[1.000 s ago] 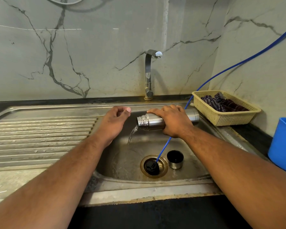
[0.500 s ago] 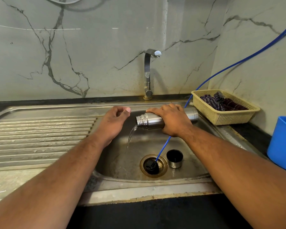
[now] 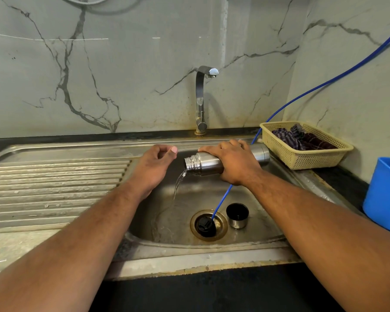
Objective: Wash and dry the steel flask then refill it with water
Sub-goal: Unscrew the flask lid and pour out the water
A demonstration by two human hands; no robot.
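Over the sink, near its back edge, the right hand wraps the steel flask held on its side, water running from its mouth, while the left hand hovers loosely curled and empty; tilting the base higher should drain it fully.

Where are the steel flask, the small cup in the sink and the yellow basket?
steel flask [image 3: 206,164], head view, bare body beside the neck.
small cup [image 3: 236,221], head view, steel side wall.
yellow basket [image 3: 302,158], head view, front wall.
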